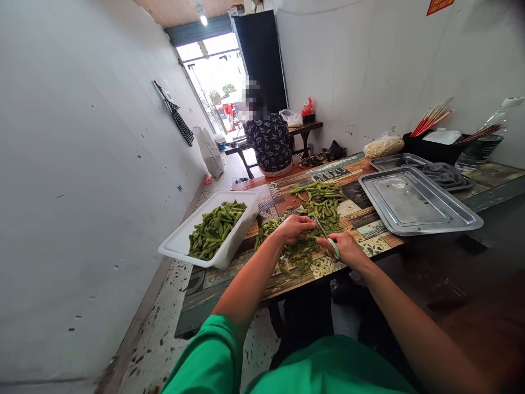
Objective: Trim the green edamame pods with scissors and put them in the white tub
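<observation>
My right hand (345, 249) is closed around the pale green handles of a pair of scissors (335, 249). Their blades point up and left, toward the fingertips of my left hand (296, 227). That hand is pinched shut beside the blade tips; what it holds is too small and hidden to make out. Under and around both hands, green edamame pods (324, 207) and trimmed bits (301, 261) lie loose on the patterned table (241, 279). To the left, a white plastic tub (230, 246) holds a heap of edamame pods (217, 230).
On the right lies a metal tray (418, 205), with another tray (394, 162) holding dark cloth behind it. A black box of skewers (430, 143) and a large plastic bottle (479, 148) stand near the wall. A person (268, 139) sits beyond the table, back turned.
</observation>
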Demonstrator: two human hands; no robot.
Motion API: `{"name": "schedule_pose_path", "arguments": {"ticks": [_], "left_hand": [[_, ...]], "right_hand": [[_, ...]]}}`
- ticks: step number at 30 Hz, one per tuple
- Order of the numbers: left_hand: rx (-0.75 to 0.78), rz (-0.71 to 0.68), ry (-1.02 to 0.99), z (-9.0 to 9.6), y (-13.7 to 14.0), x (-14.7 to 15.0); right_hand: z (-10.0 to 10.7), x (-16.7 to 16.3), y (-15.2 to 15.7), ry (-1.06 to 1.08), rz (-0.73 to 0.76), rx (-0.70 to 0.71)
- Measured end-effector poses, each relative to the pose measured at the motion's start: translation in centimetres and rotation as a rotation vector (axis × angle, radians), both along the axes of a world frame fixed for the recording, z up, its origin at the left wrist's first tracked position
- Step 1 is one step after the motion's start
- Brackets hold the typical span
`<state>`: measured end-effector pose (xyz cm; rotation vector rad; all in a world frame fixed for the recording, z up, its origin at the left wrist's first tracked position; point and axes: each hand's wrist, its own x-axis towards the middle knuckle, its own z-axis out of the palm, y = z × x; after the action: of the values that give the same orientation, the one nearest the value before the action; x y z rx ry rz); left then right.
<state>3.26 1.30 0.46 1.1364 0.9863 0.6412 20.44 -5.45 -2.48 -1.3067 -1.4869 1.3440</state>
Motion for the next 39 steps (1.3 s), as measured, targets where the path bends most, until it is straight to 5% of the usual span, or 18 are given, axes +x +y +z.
{"name": "schedule_pose_path", "arguments": {"ticks": [5, 13, 23, 39], "left_hand": [[-0.031, 0.089, -0.091, 0.0, 0.0, 0.2], [-0.064, 0.42, -0.271, 0.0, -0.1, 0.5], [-0.069, 0.394, -0.274, 0.3, -2.2, 1.4], [-0.066, 0.245, -0.231, -0.2, -2.2, -0.2]], "right_hand": [[0.7, 0.0, -0.7, 0.107, -0.097, -0.084], [0.8, -0.7, -2.8, 0.107, 0.104, -0.163], [1.4, -1.9, -1.6, 0.125, -0.019, -0.177], [0.9, -0.5, -1.1, -0.003, 0.068, -0.122]]}}
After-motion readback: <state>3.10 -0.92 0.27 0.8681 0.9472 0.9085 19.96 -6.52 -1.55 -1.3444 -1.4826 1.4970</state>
